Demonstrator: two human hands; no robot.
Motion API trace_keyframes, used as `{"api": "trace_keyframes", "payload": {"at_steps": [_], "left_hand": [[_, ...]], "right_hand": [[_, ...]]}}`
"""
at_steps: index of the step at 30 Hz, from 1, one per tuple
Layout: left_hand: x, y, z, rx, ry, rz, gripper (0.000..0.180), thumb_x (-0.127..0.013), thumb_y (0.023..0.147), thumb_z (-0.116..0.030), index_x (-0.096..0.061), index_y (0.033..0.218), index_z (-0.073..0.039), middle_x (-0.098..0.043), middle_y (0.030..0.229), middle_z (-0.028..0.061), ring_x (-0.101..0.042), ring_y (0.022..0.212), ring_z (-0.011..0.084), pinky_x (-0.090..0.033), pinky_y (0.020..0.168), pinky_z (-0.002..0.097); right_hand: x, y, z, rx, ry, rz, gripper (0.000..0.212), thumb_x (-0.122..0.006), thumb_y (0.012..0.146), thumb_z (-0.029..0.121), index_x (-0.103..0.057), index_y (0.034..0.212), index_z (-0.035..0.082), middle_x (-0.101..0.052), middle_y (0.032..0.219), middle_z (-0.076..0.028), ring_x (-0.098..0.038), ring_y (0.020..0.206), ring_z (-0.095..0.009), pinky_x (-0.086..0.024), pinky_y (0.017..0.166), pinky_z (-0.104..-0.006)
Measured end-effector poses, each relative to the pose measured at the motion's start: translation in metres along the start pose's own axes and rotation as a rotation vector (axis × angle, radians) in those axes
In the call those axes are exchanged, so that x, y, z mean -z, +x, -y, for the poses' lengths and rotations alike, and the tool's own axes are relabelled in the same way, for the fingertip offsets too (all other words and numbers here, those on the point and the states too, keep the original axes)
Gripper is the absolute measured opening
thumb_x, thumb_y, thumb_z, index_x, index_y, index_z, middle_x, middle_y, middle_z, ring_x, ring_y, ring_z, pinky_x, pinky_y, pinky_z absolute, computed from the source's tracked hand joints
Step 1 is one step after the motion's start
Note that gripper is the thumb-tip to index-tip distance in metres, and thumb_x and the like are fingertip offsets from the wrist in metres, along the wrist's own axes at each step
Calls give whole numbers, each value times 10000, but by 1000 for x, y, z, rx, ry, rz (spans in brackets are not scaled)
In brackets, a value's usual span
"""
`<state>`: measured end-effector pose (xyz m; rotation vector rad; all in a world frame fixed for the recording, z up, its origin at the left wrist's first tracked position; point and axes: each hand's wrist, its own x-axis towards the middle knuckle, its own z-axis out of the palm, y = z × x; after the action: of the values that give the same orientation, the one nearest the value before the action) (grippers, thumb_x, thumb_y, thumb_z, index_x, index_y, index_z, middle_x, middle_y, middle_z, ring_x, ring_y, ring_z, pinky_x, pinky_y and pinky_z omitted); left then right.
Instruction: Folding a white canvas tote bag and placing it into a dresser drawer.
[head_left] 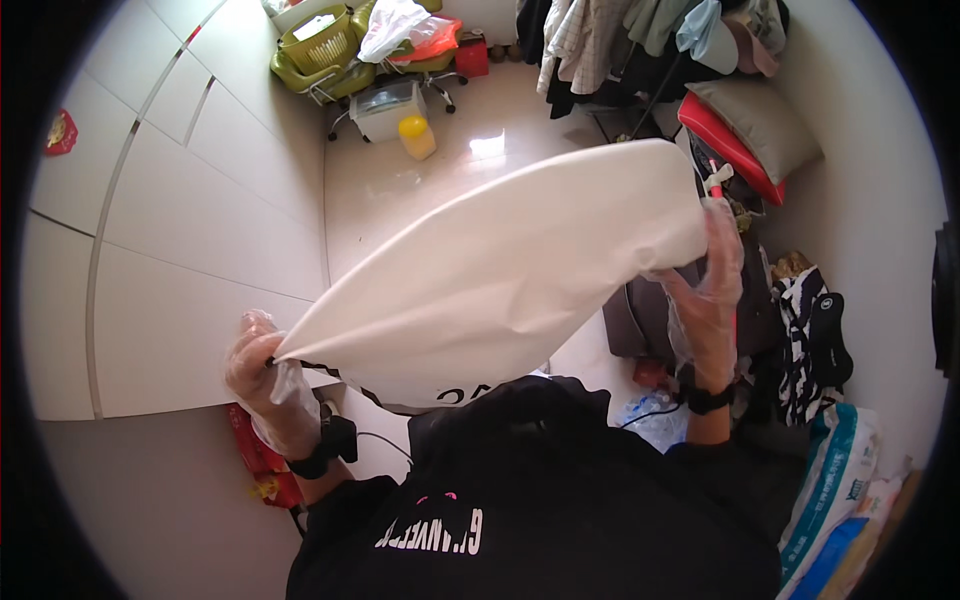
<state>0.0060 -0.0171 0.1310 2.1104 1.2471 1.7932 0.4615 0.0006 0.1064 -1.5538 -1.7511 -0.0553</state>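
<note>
A large white cloth (510, 250) with dark print along its near underside is stretched in the air between my two hands. Whether it is a bag or a garment, I cannot tell. My left hand (262, 375), in a clear plastic glove, pinches its narrow, pointed left corner. On the other side my right hand (708, 285), gloved the same way, grips the wide right end, thumb at the near edge and fingers up along the side. Dark bands circle both wrists. The cloth hides part of the floor and its own underside.
White cabinets (210, 190) line the left. Green chairs (325, 50), a clear storage box (388, 110) and a yellow-lidded container (416, 136) stand at the back. Hanging clothes (590, 40), cushions (760, 125) and a dark case (625, 320) crowd the right; packages (835, 500) lie near right.
</note>
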Motion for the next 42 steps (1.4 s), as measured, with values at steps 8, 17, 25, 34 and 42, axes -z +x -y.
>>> {"api": "trace_keyframes", "payload": {"at_steps": [8,17,25,34,42], "left_hand": [[13,16,11,-110,192,175,115,-656,776,55,-632,881,15,-578,716,61,-557,740,224,-452,717,361],[27,-11,97,139,66,86,248,-592,812,127,-697,1021,44,-705,1016,136,-652,960,259,-505,897,362],[6,3,67,640,195,498,633,-666,774,65,-532,1372,-95,-622,1269,151,-596,1146,275,-469,989,383],[-113,-15,-33,59,296,968,948,-816,694,-435,-385,1485,-141,-481,1440,132,-432,1348,350,-370,1094,484],[-140,-30,-38,-116,150,544,306,-686,753,-25,-656,1051,-84,-706,907,85,-678,807,289,-529,717,384]], "right_hand": [[-9,-8,-36,366,-208,-4,350,-758,755,65,-700,1074,198,-650,1213,-57,-580,1167,-334,-401,1037,-471],[-19,-2,-8,161,249,116,208,-726,734,-33,-718,910,78,-516,1409,-172,-485,1306,-333,-437,1032,-432],[-21,-9,-15,-79,561,227,223,-792,650,-36,-736,847,52,-592,1279,-237,-564,1245,-355,-491,1000,-426],[-41,-15,80,229,184,132,278,-785,647,36,-693,899,108,-605,1201,-202,-585,1109,-379,-473,951,-462],[-14,-13,102,201,392,139,527,-773,700,54,-609,1199,97,-582,1300,-162,-580,1148,-361,-469,967,-449]]}}
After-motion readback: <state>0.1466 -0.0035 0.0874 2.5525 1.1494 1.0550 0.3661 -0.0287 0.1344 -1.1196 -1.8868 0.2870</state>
